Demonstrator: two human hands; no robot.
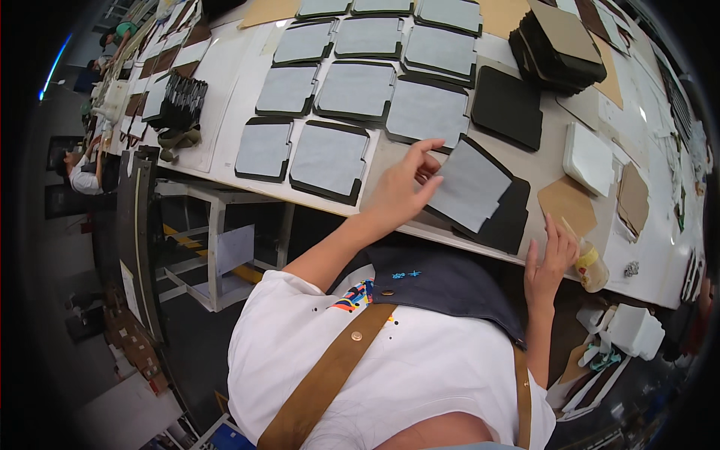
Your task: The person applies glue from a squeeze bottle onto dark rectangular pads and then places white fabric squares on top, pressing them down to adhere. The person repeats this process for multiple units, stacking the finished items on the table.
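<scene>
My left hand (405,184) pinches the left edge of a grey sheet (472,186) that lies tilted on a black panel (504,219) near the front of the worktable (540,165). Thumb and fingers close on the sheet's edge. My right hand (547,264) rests with fingers apart at the table's front edge and holds nothing. Just to its right stands a small yellowish bottle (590,264) with a thin stick in it.
Rows of black panels with grey sheets on them (330,156) cover the table to the left and behind. A stack of black panels (559,45), brown card pieces (568,204) and a white tray (589,157) lie to the right. Other people (79,172) work at the far left.
</scene>
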